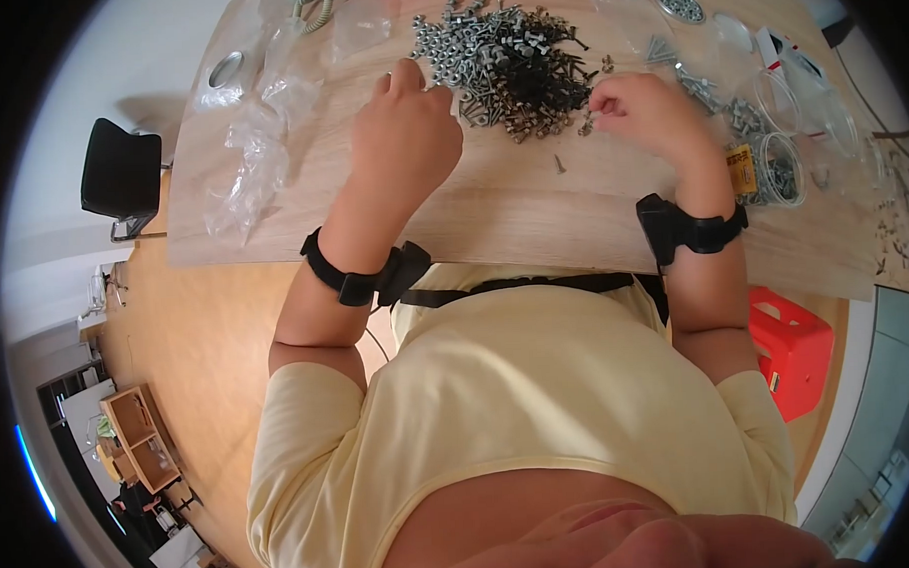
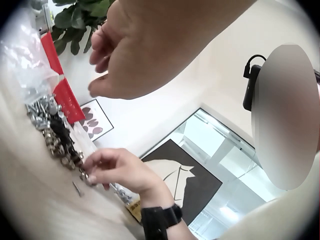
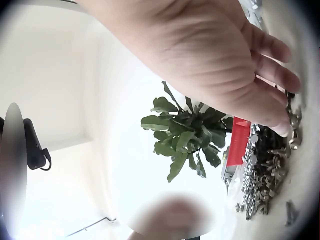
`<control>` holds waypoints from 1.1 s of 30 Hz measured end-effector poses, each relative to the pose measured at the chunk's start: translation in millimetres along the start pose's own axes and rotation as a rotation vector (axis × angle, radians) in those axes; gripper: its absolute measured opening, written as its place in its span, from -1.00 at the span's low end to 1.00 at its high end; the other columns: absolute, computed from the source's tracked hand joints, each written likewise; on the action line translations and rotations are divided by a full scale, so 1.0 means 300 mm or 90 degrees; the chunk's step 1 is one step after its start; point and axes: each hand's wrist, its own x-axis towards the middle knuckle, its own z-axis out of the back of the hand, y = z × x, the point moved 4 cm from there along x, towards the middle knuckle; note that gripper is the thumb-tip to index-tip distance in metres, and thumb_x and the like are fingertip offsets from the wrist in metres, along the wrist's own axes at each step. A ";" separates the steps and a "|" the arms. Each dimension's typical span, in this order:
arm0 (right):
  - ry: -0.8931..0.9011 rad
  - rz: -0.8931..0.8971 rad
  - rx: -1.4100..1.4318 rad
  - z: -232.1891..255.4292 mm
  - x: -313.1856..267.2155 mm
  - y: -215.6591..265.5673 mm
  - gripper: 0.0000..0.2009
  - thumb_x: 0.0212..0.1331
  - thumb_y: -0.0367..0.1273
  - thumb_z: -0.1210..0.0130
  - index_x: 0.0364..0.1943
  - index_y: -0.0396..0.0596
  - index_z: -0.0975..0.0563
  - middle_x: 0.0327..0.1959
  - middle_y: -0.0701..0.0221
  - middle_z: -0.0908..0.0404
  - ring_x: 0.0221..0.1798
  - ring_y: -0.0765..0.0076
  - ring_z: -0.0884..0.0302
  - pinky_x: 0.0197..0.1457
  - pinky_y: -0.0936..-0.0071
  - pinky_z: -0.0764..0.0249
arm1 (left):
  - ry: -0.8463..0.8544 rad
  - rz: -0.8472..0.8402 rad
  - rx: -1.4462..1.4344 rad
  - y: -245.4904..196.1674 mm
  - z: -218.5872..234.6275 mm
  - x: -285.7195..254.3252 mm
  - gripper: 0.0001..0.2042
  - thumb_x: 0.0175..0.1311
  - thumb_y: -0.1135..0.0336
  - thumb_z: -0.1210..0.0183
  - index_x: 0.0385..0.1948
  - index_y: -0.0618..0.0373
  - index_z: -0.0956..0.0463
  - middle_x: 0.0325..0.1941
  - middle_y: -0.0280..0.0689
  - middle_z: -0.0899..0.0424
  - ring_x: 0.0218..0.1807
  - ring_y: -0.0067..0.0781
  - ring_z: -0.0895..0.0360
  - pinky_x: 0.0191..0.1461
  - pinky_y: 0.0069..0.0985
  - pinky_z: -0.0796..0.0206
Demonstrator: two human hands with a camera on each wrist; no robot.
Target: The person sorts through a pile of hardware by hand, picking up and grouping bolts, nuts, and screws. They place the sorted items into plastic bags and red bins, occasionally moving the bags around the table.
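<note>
A heap of bolts, screws and nuts (image 1: 507, 67) lies on the wooden table, silver at the left, black in the middle and brass toward the front. At its front-left edge my left hand (image 1: 406, 125) hovers with loosely curled fingers; the left wrist view shows nothing between thumb and fingers. My right hand (image 1: 649, 117) reaches the heap's right edge. Small brass fasteners (image 3: 294, 132) lie right at its fingertips (image 3: 282, 129), and I cannot tell whether one is pinched. A single screw (image 1: 559, 164) lies in front of the heap.
Crumpled clear plastic bags (image 1: 260, 151) and a round metal lid (image 1: 227, 70) lie at the left. On the right are clear tubs of fasteners (image 1: 781, 167), loose silver bolts (image 1: 698, 87) and a perforated round disc (image 1: 679, 4). A red tray (image 2: 67, 100) stands behind the heap.
</note>
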 end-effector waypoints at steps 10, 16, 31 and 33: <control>-0.020 0.056 -0.084 -0.092 0.018 0.020 -0.82 -0.19 -0.49 -0.21 -0.42 -0.21 -0.53 -0.43 0.20 -0.54 -0.31 0.11 -0.52 -0.24 0.31 -0.45 | 0.048 -0.116 -0.176 -0.210 -0.133 -0.041 -0.75 0.02 0.43 -0.19 -0.22 0.18 -0.45 -0.27 -0.12 -0.47 -0.25 -0.08 -0.52 -0.20 -0.32 -0.42; -0.023 0.080 -0.109 -0.109 0.018 0.033 -0.85 -0.20 -0.53 -0.13 -0.43 -0.20 -0.54 -0.46 0.17 -0.54 -0.34 0.09 -0.52 -0.27 0.32 -0.45 | 0.039 -0.088 -0.163 -0.193 -0.204 -0.015 -0.75 -0.02 0.40 -0.23 -0.26 0.20 -0.46 -0.27 -0.11 -0.48 -0.22 -0.06 -0.52 -0.16 -0.32 -0.42; -0.020 0.090 -0.053 -0.121 0.015 0.065 -0.66 -0.25 -0.48 -0.24 -0.25 -0.13 -0.50 -0.33 0.23 -0.49 -0.21 0.10 -0.48 -0.15 0.33 -0.42 | 0.084 -0.060 -0.344 -0.181 -0.221 0.009 -0.68 -0.04 0.41 -0.24 -0.18 0.20 -0.49 -0.24 -0.11 -0.52 -0.20 -0.02 -0.52 -0.11 -0.28 -0.39; -0.043 0.088 -0.036 -0.125 0.012 0.070 -0.65 -0.25 -0.48 -0.24 -0.24 -0.13 -0.50 -0.32 0.23 -0.48 -0.21 0.08 -0.47 -0.14 0.32 -0.42 | 0.076 -0.067 -0.364 -0.174 -0.217 0.012 -0.69 -0.04 0.40 -0.25 -0.20 0.20 -0.50 -0.26 -0.11 -0.53 -0.20 -0.03 -0.51 -0.12 -0.28 -0.38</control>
